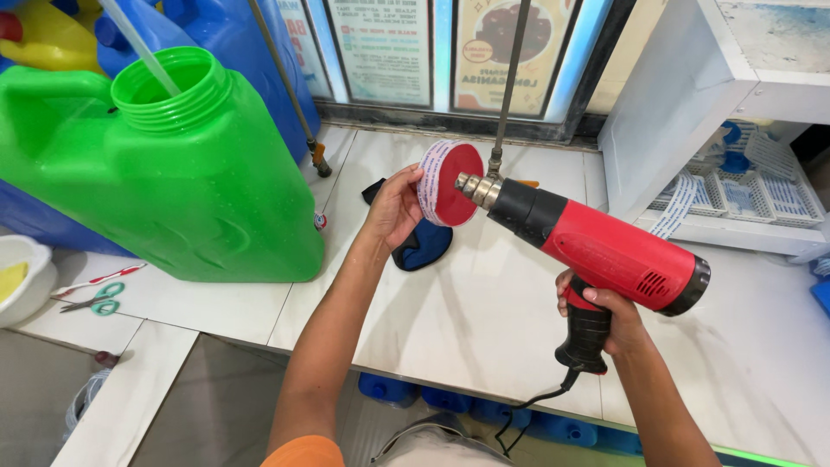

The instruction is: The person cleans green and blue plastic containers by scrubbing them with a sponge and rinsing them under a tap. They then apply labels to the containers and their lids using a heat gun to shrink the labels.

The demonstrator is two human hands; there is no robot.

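A: Left hand (393, 207) pinches the red cap (450, 184) by its rim; right hand (596, 310) grips the heat gun (596, 251), nozzle nearly touching.

B: Fingers that close could get burned, or the cap warps.

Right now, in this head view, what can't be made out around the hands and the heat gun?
- Red cap: its far face is turned away; the left hand covers part of its rim.
- Heat gun: the trigger is hidden by the right hand; whether it is running cannot be told.
- Black cord: drops below the counter edge, plug unseen.
- Dark blue cloth: partly behind the left hand.
- Green jug: contents not visible.
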